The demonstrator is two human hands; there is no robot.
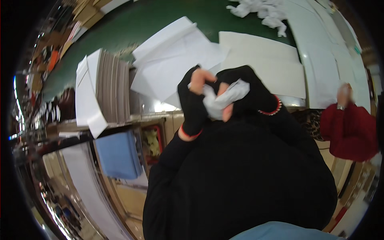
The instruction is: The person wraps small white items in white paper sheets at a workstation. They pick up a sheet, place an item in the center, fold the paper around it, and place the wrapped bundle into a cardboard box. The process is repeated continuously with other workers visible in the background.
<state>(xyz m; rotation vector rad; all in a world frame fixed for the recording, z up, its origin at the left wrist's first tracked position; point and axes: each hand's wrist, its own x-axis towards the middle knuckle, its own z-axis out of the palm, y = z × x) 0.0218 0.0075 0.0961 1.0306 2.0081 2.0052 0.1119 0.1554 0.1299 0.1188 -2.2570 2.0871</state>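
Both my hands wear black fingerless gloves and are raised close in front of me over the table edge. My left hand (197, 94) and my right hand (244, 90) together squeeze a crumpled wad of white paper (222, 99) between them. Bare fingertips show above and below the wad. Just beyond my hands lie loose white paper sheets (176, 60) on a green table (132, 24).
A stack of grey boards wrapped in white paper (105, 90) stands at the left. Flat cream sheets (268, 64) lie to the right, with crumpled white paper (264, 12) farther back. Another person in a red sleeve (350, 128) works at the right. A blue cloth (118, 154) hangs below the table.
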